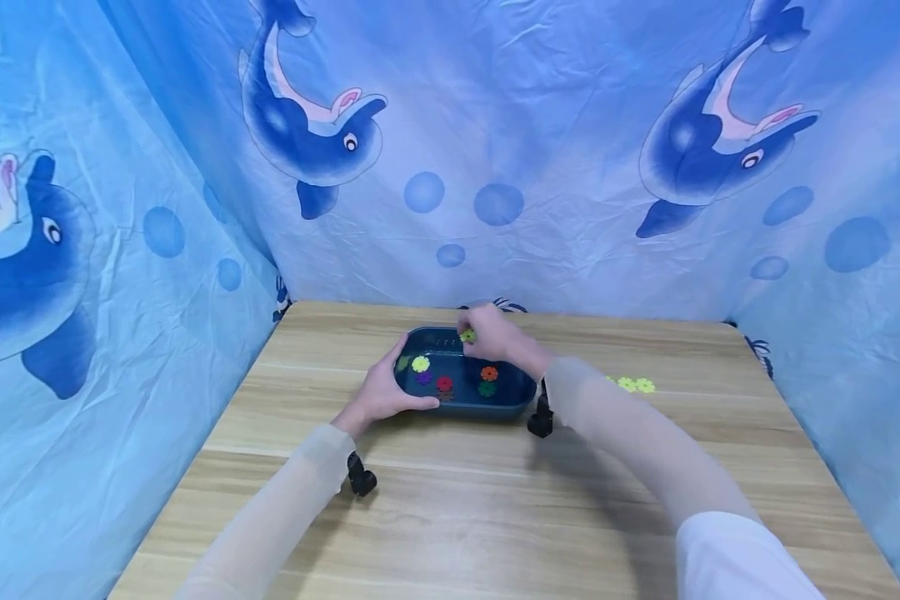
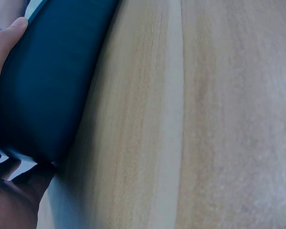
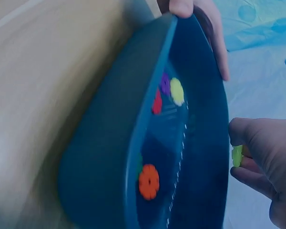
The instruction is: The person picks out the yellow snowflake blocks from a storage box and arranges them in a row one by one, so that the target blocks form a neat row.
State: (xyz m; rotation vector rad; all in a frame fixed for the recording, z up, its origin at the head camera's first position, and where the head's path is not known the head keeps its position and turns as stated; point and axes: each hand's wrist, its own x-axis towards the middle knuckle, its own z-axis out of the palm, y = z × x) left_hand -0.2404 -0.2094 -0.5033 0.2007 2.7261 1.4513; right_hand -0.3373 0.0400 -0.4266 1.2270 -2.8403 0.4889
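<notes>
A dark blue basin [image 1: 487,412] with rounded corners stands on the table, several flower-shaped plastic pieces inside it. Among them are a pale yellow piece [image 1: 420,364], a red piece [image 1: 444,383], an orange piece [image 3: 148,182], a green piece [image 1: 487,388] and a purple piece [image 3: 165,84]. My left hand [image 1: 384,390] grips the basin's left end, thumb along the near rim and fingers round the far side. Over the far rim, my right hand [image 1: 495,335] pinches a yellow-green flower piece [image 3: 237,155] between thumb and fingers.
Several yellow-green flower pieces [image 1: 636,385] lie on the wooden table [image 1: 450,508] to the right, partly hidden by the right forearm. Blue dolphin-print cloth [image 1: 555,242] hangs behind the table and along both sides.
</notes>
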